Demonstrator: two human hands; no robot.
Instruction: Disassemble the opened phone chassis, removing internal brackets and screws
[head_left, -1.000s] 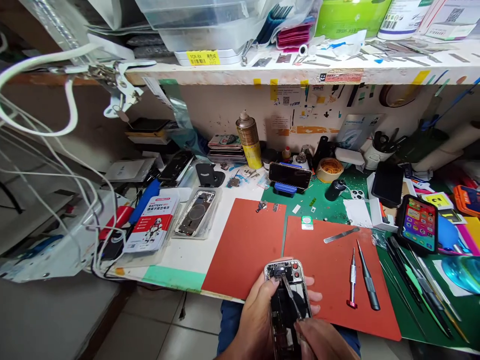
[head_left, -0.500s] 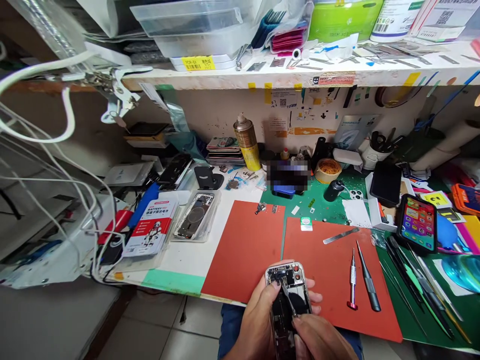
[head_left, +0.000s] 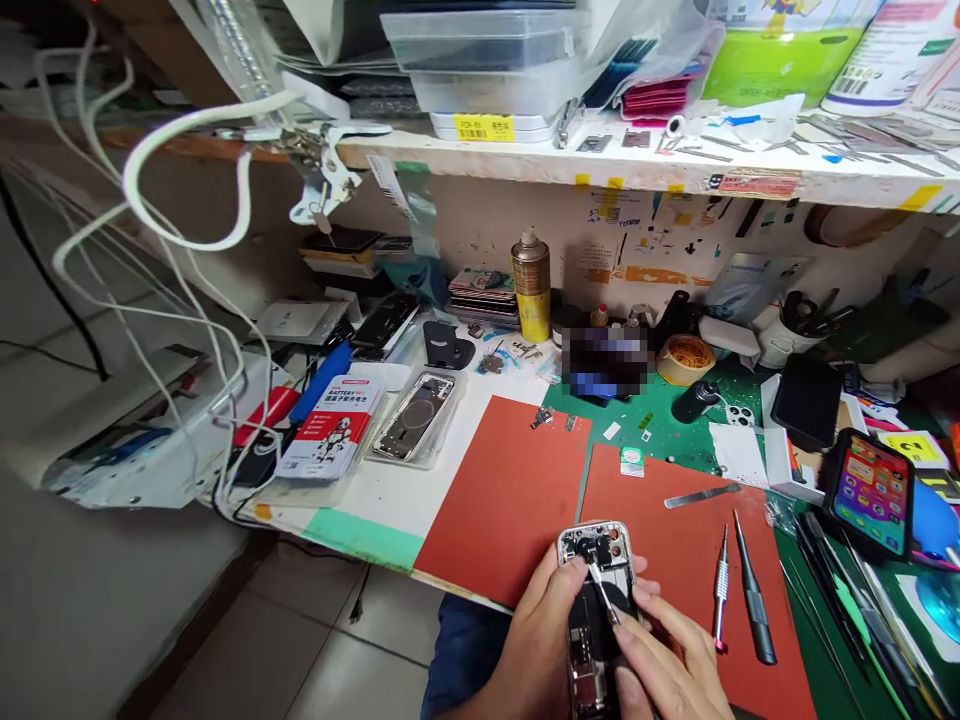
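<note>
An opened smartphone (head_left: 621, 580), its inner parts and camera holes showing, is held tilted over the mat's front edge. My left hand (head_left: 536, 625) is closed around it from the left and behind, the thumb at its upper left and fingertips showing past the right side. My right hand (head_left: 671, 660) is closed on a thin silvery metal tool (head_left: 604, 592), whose exact kind I cannot make out. The tool's tip reaches the phone's upper interior, close to my left thumb and a small black part (head_left: 586, 548).
Red-brown mats (head_left: 502, 490) cover the bench front. A screwdriver (head_left: 721, 590), a dark pen-like tool (head_left: 752, 590) and a flat metal blade (head_left: 701, 496) lie to the right. A lit phone (head_left: 874, 490) stands farther right. White cables (head_left: 225, 350) hang at left; a shelf (head_left: 525, 160) overhangs the back.
The head view has turned left, so the bench appears shifted to the right. Both hands still hold the phone and tool; my right fingers look more extended along the phone's side.
</note>
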